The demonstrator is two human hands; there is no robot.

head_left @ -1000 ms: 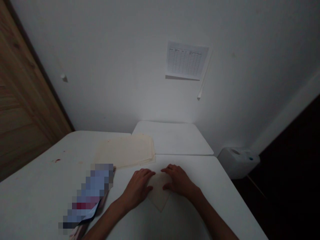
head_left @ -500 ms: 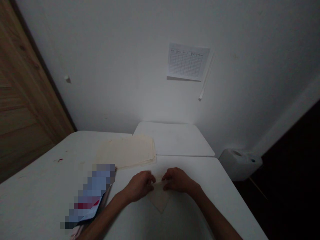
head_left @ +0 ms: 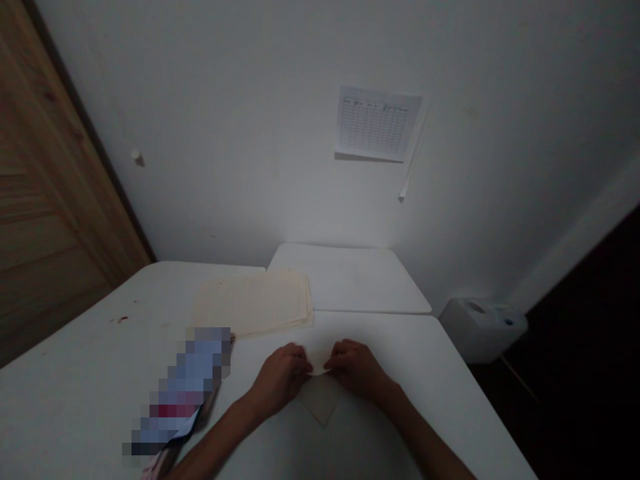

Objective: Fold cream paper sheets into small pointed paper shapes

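- A wooden door (head_left: 45, 200) is standing at the far left, at about ten o'clock from the hands.
- The white table (head_left: 75, 387) is spreading across the lower picture, and a small red spot (head_left: 121, 319) is sitting on it near its left edge.
- A long flat object (head_left: 185, 387), blurred out, is lying on the table at nine o'clock from the left hand, close to the forearm.
- A stack of cream sheets (head_left: 255, 303) is lying flat at eleven o'clock from the hands, near them but not touching.
- The left hand (head_left: 280, 383) is curling its fingers and pinching the upper edge of the folded paper (head_left: 321, 400) from the left.
- The folded paper is lying between the two hands. Its pointed corner is resting on the table at six o'clock, and its upper edge is lifting slightly.
- The right hand (head_left: 357, 370) is gripping the same upper edge from the right, fingers bent and nearly meeting the left hand's.
- A smaller white table (head_left: 350, 280) is butting against the near one at twelve o'clock.
- A printed chart (head_left: 377, 123) is hanging on the wall above.
- A white container (head_left: 483, 327) is sitting low at three o'clock, well apart.
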